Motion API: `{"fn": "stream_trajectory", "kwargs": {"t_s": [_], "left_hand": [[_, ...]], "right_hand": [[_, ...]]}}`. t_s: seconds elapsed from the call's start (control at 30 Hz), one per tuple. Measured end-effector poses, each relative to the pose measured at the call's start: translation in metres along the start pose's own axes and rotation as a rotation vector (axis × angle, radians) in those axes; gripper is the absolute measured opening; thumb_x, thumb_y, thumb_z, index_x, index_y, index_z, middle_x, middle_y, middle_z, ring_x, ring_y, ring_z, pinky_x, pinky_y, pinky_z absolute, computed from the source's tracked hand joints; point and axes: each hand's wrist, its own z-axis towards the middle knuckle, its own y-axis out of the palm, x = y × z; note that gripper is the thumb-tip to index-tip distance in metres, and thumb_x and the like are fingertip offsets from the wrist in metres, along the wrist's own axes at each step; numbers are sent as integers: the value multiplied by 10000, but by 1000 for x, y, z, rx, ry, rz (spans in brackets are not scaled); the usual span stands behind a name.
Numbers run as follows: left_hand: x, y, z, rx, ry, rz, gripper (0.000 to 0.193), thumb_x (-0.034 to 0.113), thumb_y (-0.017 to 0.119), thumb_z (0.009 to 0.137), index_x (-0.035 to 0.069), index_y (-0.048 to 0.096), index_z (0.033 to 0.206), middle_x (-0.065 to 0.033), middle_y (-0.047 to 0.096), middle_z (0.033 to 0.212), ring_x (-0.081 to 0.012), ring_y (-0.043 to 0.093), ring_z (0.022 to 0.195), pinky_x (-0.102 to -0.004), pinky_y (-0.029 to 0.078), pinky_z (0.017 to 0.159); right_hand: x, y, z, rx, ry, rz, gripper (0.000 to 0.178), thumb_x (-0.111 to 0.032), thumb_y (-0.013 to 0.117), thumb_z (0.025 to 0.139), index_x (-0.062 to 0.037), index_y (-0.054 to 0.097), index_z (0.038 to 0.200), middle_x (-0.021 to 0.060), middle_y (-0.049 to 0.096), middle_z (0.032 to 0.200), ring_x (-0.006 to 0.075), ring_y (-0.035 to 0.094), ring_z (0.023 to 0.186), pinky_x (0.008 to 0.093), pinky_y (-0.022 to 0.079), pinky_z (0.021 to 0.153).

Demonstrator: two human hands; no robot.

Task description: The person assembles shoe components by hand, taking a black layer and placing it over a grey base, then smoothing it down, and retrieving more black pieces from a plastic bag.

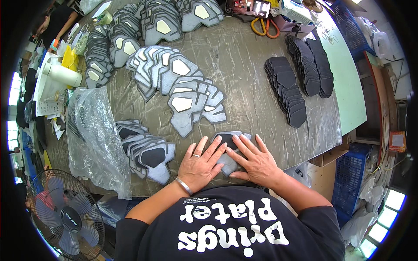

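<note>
Both my hands lie flat at the table's near edge, on a grey shaped pad [228, 166] with a black patch [227, 138] on it. My left hand [201, 164] rests at the pad's left side, fingers stretched out, a ring and a bracelet on it. From the right, my right hand [257, 162] presses its spread fingertips on the patch and the grey edge. Part of the pad is hidden beneath my fingers. To the left, a fanned pile of grey pads with black patches [153, 157] lies overlapping. Beyond my hands spread grey pads with cream-white centres [182, 104].
Rows of black patches [287, 91] lie at the right. More stacked grey pads [161, 26], orange-handled scissors [265, 28] and a box [295, 11] are at the back. Clear plastic sheeting [98, 139] hangs over the left edge, near a fan [65, 217] and a white bottle [62, 74].
</note>
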Motion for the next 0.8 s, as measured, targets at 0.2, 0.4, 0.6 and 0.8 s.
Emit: {"fn": "stream_trajectory", "kwargs": {"t_s": [0.2, 0.4, 0.6, 0.8], "left_hand": [[1, 0, -9, -46, -1, 27, 535, 385, 593, 907, 137, 540, 1378, -77, 452, 1477, -281, 414, 1344, -459, 314, 1076], [2, 2, -1, 57, 7, 19, 498, 308, 664, 844, 128, 598, 1304, -84, 508, 1420, -283, 473, 1273, -457, 366, 1036], [8, 2, 34, 281, -55, -152, 671, 370, 750, 783, -26, 520, 1273, -167, 517, 1321, -323, 469, 1250, -436, 368, 1031], [11, 33, 46, 326, 21, -299, 578, 400, 775, 742, 22, 538, 1110, -146, 569, 1086, -315, 568, 1060, -413, 467, 884]], "right_hand": [[1, -1, 0, -6, -19, -59, 765, -639, 599, 814, -183, 481, 1417, 115, 363, 1531, 271, 318, 1432, 583, 184, 1150], [6, -10, 2, 36, -22, 42, 675, -547, 644, 830, -160, 532, 1372, 121, 393, 1512, 288, 350, 1412, 564, 230, 1140], [34, -17, 21, 475, 122, 435, 381, -160, 707, 840, -54, 631, 1198, 144, 584, 1319, 314, 585, 1169, 411, 461, 980], [43, -32, 74, 561, 309, 567, 332, -152, 702, 833, -16, 664, 1133, 137, 646, 1060, 269, 661, 828, 375, 523, 739]]}}
